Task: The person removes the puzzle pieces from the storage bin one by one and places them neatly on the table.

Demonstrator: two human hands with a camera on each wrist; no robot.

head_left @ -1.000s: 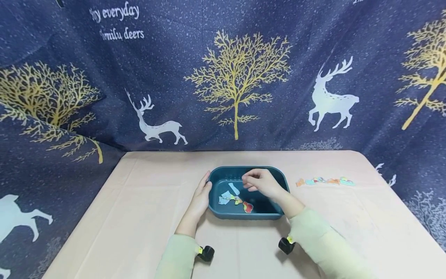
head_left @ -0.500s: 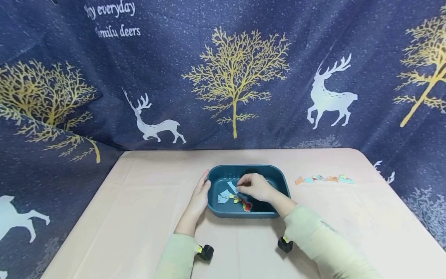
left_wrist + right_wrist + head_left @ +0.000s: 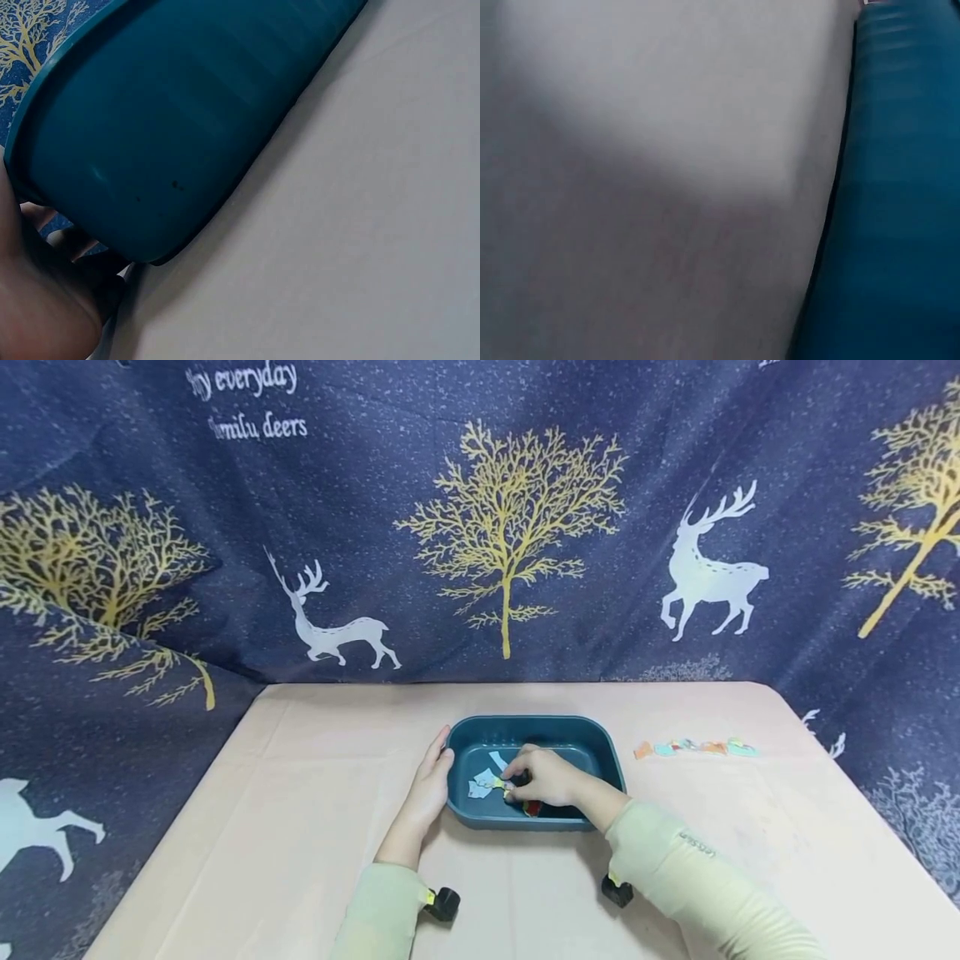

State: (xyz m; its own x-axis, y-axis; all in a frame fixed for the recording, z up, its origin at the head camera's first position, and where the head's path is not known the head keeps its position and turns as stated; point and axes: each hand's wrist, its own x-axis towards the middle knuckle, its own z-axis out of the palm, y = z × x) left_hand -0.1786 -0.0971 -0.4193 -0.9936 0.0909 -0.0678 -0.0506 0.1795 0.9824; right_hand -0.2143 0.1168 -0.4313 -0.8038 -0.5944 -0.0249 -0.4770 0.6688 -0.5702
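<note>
A dark teal rectangular tub [image 3: 540,822] stands on the table with several small, flat, coloured cut-out pieces inside. My left hand [image 3: 430,785] holds the tub's left end, thumb at the rim and fingers along the outer wall. In the left wrist view, this hand [image 3: 45,292] shows at the tub's corner. My right hand [image 3: 551,777] reaches into the tub, thumb and forefinger at a yellow cut-out [image 3: 501,786]; I cannot tell whether they pinch it. Pale blue pieces [image 3: 482,785] lie left of the fingertips, a pale strip [image 3: 497,761] beyond them, and a red piece [image 3: 532,808] partly under the hand.
Several similar orange and light-blue cut-outs [image 3: 693,747] lie in a row on the table [image 3: 262,860], right of the tub. A dark blue cloth [image 3: 337,527] printed with deer and trees hangs behind. The right wrist view shows only tabletop and the tub's outer wall [image 3: 900,195].
My right hand has come down and nearer inside the tub, from above the pale strip to the yellow piece, covering part of the red one. The left hand stays at the tub's end.
</note>
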